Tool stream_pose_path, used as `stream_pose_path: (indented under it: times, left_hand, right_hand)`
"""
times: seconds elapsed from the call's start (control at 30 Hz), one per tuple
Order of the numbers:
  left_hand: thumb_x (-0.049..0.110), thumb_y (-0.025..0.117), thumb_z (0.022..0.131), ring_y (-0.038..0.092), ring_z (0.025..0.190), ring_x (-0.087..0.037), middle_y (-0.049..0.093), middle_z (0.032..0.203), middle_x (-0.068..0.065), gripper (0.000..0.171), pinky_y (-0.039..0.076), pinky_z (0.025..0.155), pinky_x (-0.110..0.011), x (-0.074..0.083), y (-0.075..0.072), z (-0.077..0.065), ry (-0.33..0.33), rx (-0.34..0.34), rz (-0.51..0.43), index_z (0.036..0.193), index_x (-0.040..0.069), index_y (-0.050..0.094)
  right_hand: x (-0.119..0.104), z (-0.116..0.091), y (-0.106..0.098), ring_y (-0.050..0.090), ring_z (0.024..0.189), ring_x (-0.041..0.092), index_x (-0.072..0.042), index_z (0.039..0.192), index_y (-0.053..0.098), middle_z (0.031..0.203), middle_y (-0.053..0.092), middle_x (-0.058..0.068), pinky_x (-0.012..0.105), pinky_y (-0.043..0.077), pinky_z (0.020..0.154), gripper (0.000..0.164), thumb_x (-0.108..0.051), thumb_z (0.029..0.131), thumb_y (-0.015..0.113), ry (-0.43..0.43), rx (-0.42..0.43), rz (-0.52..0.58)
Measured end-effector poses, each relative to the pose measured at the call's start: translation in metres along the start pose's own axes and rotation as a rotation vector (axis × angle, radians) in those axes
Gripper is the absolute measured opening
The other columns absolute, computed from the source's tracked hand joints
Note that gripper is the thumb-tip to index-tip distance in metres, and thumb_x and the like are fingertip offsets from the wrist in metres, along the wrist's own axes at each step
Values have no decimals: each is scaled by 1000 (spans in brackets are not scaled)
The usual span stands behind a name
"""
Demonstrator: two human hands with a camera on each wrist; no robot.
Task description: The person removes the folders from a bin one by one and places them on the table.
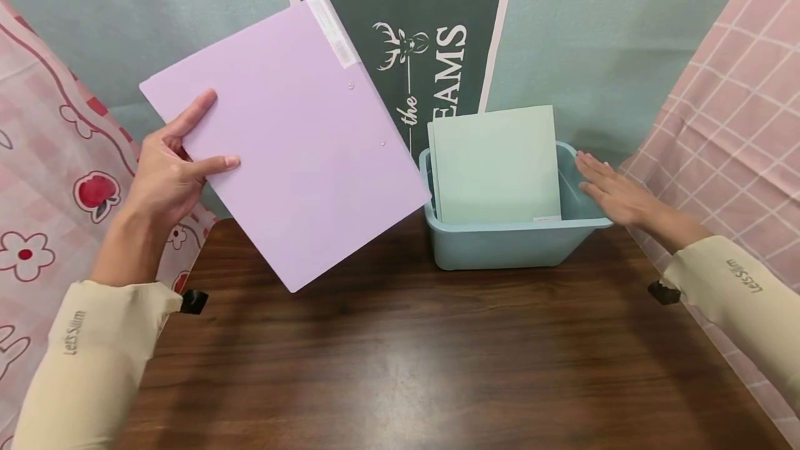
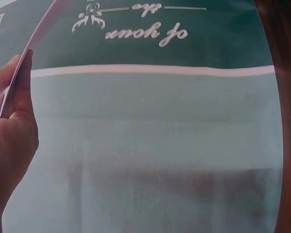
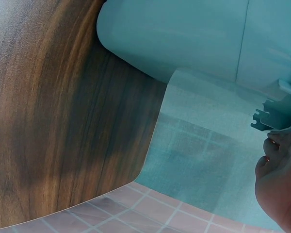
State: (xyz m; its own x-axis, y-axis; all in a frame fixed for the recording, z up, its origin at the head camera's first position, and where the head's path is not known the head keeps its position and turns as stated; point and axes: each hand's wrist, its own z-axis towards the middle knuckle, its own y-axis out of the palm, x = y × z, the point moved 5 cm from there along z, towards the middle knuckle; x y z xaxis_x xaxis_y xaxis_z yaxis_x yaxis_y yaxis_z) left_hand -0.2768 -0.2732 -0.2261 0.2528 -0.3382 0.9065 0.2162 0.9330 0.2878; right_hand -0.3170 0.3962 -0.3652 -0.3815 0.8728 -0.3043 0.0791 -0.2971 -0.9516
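Observation:
A lilac file folder point(image 1: 294, 137) is held up at a tilt by my left hand point(image 1: 169, 165), which pinches its left edge with the thumb in front. It carries a white label strip at the top corner and two small rivets. In the left wrist view the folder point(image 2: 39, 26) shows edge-on between the fingers. A pale blue plastic bin point(image 1: 512, 245) stands on the table, with pale green folders point(image 1: 496, 165) upright in it. My right hand point(image 1: 615, 189) grips the bin's right rim; the right wrist view shows some fingers point(image 3: 264, 167) curled beneath it.
Dark wooden table point(image 1: 400, 360) spreads in front of the bin. A grey-green cloth point(image 1: 600, 33) with a dark lettered band hangs behind. Pink patterned cloth point(image 1: 50, 179) borders the left side, and pink checked cloth point(image 1: 737, 123) the right.

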Motion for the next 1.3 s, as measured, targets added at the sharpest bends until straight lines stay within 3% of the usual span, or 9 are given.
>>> stream_pose_path:
  times: [0.23, 0.33, 0.5, 0.63, 0.87, 1.03, 1.3]
  left_hand:
    - [-37, 59, 83, 44, 141, -22, 26, 171, -7, 94, 61, 90, -27, -6, -15, -4, -68, -43, 90, 160, 17, 50]
    - [-35, 60, 84, 49, 137, -17, 28, 169, -10, 94, 61, 89, -26, -10, -23, -5, -97, -62, 131, 160, 18, 49]
    - [-34, 60, 85, 62, 124, -12, 36, 162, -13, 91, 62, 85, -28, -16, -38, -4, -147, -83, 177, 160, 18, 50]
    - [-32, 62, 86, 68, 114, -11, 50, 151, -8, 90, 64, 80, -31, -21, -51, -5, -177, -89, 190, 160, 19, 50]
    - [-25, 67, 89, 70, 103, -6, 49, 150, -6, 89, 63, 71, -24, -30, -76, -7, -259, -71, 322, 161, 25, 49]
    - [-22, 69, 89, 71, 93, -7, 67, 133, 6, 87, 60, 61, -23, -41, -89, -9, -296, -67, 372, 160, 25, 50]
    - [-9, 76, 92, 69, 81, -7, 70, 118, 16, 88, 51, 48, -24, -53, -107, -10, -371, -82, 659, 162, 33, 44]
  right_hand:
    - [-1, 0, 0, 0, 161, 46, 10, 165, 7, 173, 1, 29, 45, -7, 131, 63, -24, 117, 29, -4, 2, 13]
    - [0, 0, 0, -1, 162, 45, 9, 165, 5, 174, 1, 28, 47, -7, 132, 63, -24, 117, 30, -3, 0, 5]
    - [1, 0, 0, -1, 162, 45, 8, 165, 4, 174, 0, 28, 49, -6, 132, 64, -24, 117, 30, 3, -3, 4]
    - [0, -1, 0, -1, 161, 46, 8, 165, 5, 174, 1, 28, 48, -6, 132, 64, -24, 117, 30, 1, 1, 6]
    - [2, -1, -1, 1, 161, 47, 9, 165, 6, 174, 1, 28, 49, -5, 132, 63, -24, 116, 29, 4, 8, 1]
    - [1, -1, -2, -1, 161, 45, 7, 166, 4, 174, 0, 27, 44, -8, 131, 63, -24, 116, 28, 7, 7, 2]
    - [3, -1, 0, -2, 162, 44, 7, 166, 3, 174, -2, 27, 44, -10, 131, 63, -24, 117, 27, 17, -5, -1]
